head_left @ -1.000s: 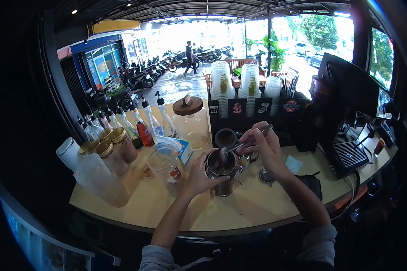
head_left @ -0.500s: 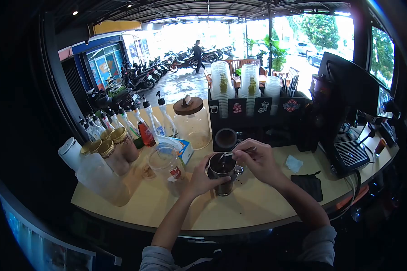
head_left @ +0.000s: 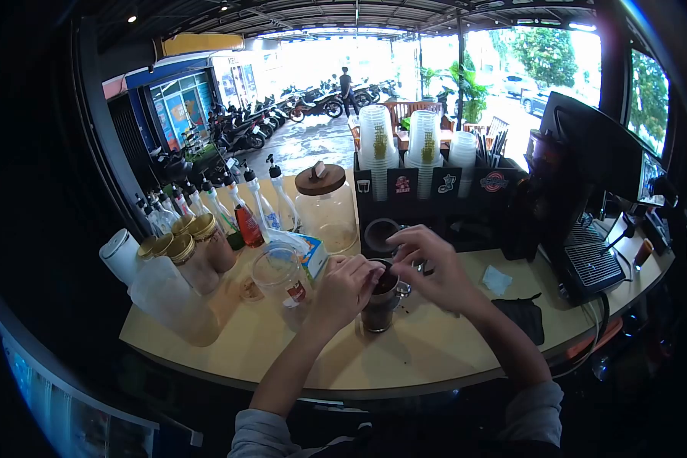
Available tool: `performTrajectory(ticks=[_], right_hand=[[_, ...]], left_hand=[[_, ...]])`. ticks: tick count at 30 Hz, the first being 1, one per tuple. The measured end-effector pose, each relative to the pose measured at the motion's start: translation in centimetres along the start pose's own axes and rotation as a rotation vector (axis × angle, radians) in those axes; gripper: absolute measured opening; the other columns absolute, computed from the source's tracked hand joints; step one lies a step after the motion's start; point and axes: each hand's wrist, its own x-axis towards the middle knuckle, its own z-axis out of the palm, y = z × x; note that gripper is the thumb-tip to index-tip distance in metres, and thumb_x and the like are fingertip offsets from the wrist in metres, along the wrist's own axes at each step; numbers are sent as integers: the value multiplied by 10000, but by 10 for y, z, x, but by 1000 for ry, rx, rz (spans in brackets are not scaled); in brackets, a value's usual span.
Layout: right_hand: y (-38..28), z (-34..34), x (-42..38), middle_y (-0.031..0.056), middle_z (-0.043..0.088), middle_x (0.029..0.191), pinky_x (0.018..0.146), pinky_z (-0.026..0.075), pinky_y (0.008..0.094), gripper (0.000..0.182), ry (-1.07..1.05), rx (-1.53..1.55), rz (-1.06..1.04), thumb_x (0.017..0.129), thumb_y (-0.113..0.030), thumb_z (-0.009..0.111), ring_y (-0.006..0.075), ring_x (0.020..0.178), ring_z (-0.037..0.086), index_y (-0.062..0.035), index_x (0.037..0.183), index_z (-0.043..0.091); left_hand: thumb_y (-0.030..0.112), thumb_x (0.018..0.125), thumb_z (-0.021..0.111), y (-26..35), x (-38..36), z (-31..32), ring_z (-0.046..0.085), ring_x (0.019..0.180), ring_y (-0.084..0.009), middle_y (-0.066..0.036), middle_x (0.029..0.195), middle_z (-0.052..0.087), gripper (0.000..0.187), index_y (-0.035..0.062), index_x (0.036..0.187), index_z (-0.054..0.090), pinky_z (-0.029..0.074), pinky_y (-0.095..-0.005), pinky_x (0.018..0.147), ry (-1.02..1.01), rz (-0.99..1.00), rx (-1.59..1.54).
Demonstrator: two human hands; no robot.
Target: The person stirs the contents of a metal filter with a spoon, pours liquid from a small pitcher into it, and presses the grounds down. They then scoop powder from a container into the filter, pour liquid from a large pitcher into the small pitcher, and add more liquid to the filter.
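A mug [head_left: 377, 314] with a side handle and dark contents stands upright on the counter in front of me. Over the left side of its rim is my left hand [head_left: 345, 288], its fingertips pinched together; I cannot make out what is in them. My right hand [head_left: 435, 271] hovers over the right side of the mug, fingers bent and apart, with nothing visible in it. It partly covers the mug's handle. Left of my left hand stands a clear empty-looking jar [head_left: 277, 278] with a red label. Behind the mug is a dark round container [head_left: 382, 233].
A wooden-lidded glass jar [head_left: 326, 210], a tissue pack [head_left: 313, 256] and pump bottles [head_left: 248, 225] stand to the left. Stacked plastic cups [head_left: 375, 141] sit in a black holder behind. To the right are a white cloth [head_left: 498, 279], a black pouch [head_left: 524, 317] and an espresso machine [head_left: 591, 259].
My left hand has left the mug's side and risen to its rim, pinching. The small pale thing in my right fingers no longer shows there, and those fingers have spread.
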Motion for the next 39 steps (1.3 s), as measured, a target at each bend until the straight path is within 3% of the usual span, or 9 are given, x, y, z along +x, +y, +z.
performTrajectory(ticks=[3,5,8,11,15,18,27,32,39], right_hand=[[48,-17,-14,117,568,1028,702,524,278,271,104,76,207,863,-42,640,156,853,625,27,1117,577],[101,-25,-34,136,586,1040,729,516,299,286,180,-123,452,894,-140,629,194,856,630,22,1124,578],[206,-26,-87,144,620,1018,776,509,335,327,114,-339,593,919,-261,603,237,864,634,2,1112,590],[239,-22,-104,160,647,959,791,496,374,376,10,-128,803,923,-345,588,267,860,631,2,1067,593],[218,-6,-100,53,616,808,689,453,293,229,130,273,705,969,-232,544,124,797,586,-16,902,577],[214,1,-94,-13,556,763,659,418,247,198,195,308,644,981,-185,524,61,729,512,-35,855,554],[146,-33,-35,-49,488,717,614,355,208,163,227,282,386,967,-135,548,16,705,429,-49,833,514],[101,-50,-5,-71,423,701,482,267,196,134,95,192,307,958,-97,561,-11,582,343,-36,868,482],[65,-55,21,-10,438,666,514,340,239,185,-49,19,251,895,-111,634,28,578,396,-17,857,479]], left_hand=[[148,898,599,-8,-1,0,582,764,-266,-56,791,604,102,76,944,655,425,-373,794,30,28,22],[133,899,600,-13,-2,0,588,779,-257,-56,804,619,112,78,968,669,426,-373,793,35,-9,24],[117,897,603,-18,-3,-2,590,751,-245,-57,803,625,138,80,1012,671,426,-372,789,80,-5,30],[104,893,607,-12,-1,-11,592,731,-239,-64,802,636,137,81,1013,669,425,-373,784,129,-44,15],[88,881,618,-20,-7,-9,603,731,-227,-65,791,657,149,78,1021,667,422,-364,776,174,-104,-74],[74,865,632,-22,-9,-10,618,718,-201,-59,779,676,153,76,1015,665,421,-345,768,157,-192,-98],[65,832,656,-23,-8,-8,637,648,-163,-46,762,682,163,70,995,661,433,-314,736,232,-198,-121],[57,821,660,-21,-8,-9,636,652,-175,-59,769,683,171,65,991,663,446,-319,722,249,-227,-141],[67,823,666,-21,-9,-8,635,663,-185,-55,741,669,175,71,997,659,455,-330,728,256,-248,-170]])
